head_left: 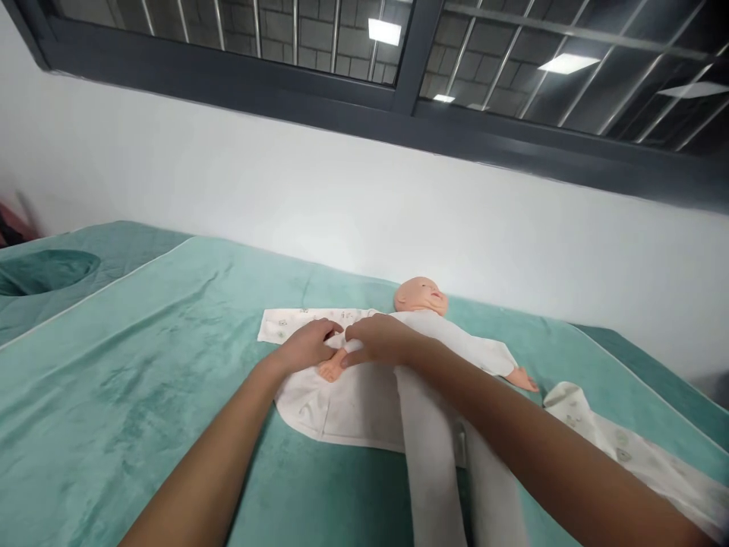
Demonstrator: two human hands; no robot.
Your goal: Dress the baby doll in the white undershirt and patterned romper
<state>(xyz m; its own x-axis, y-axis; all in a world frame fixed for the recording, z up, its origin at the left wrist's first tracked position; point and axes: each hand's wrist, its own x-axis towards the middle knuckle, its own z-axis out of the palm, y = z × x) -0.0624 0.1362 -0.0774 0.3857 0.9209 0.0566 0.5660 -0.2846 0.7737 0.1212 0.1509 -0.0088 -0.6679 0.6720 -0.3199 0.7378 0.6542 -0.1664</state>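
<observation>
A bald baby doll [420, 295] in white clothes lies on its back, its head toward the wall. Under its body and arm, a white baby shirt [356, 414] with small prints is spread flat, one sleeve stretched to the left. My left hand [307, 346] bends its fingers at that sleeve, beside the doll's small hand [331, 368]; it seems to pinch the cloth there. From the right, my right hand [379, 339] closes round the doll's sleeved forearm near the wrist. My right forearm crosses over the doll's body and partly covers it.
A green plush cover [142, 395] lies over the bed. At the right is another printed white cloth [626, 448], partly behind my forearm. A white wall [256, 197] rises behind, below a dark window frame [342, 91]. A round hollow [48, 271] shows at the far left.
</observation>
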